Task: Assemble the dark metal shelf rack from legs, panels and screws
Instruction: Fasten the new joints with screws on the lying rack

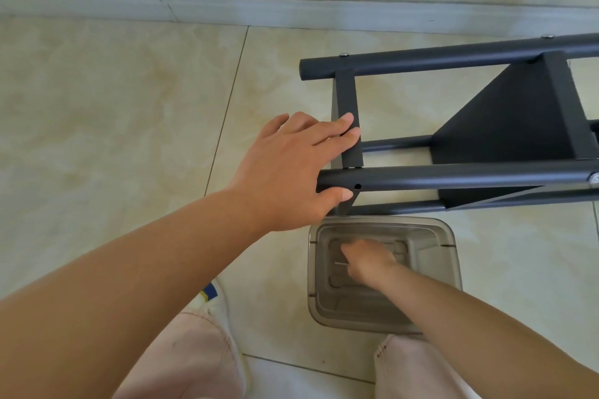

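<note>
The dark metal shelf rack (486,126) lies on its side on the tiled floor, its tube legs running left to right. My left hand (291,168) holds its left end: the fingers lie over the end panel's edge (348,100) and the thumb is under the near leg (453,176), beside an empty screw hole (357,186). My right hand (366,261) reaches down into a clear plastic bin (453,246); its fingers are curled at a thin metal piece (340,263), and I cannot tell whether they pinch it. A screw head (594,177) shows on the near leg at the right.
The bin stands on the floor just in front of the rack, between my knees. A wall with a pale baseboard (227,8) runs along the back. Open floor tiles (113,107) spread to the left. My shoe (210,295) is left of the bin.
</note>
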